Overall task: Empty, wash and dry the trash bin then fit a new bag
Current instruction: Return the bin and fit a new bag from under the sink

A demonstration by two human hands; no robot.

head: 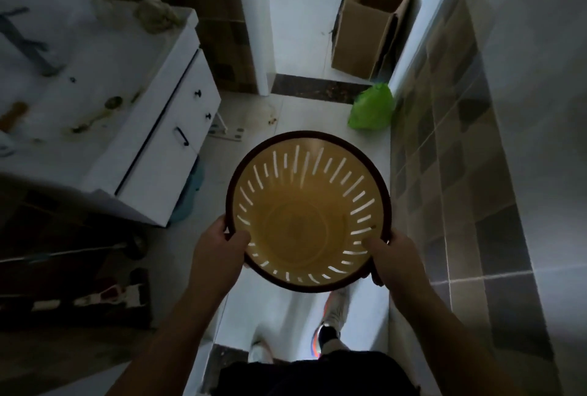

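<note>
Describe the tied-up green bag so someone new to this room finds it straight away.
Follow the tiled wall on the right toward the doorway. The green bag sits on the floor at that wall's base, just before the dark threshold strip and nearer than the cardboard box. It is the only bright green, crumpled plastic thing around.

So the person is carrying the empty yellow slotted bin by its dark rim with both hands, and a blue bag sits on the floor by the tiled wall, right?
Nearly. In the head view the bag by the tiled wall is green, not blue. Otherwise right: left hand and right hand grip the dark rim of the empty yellow slotted bin.
</note>
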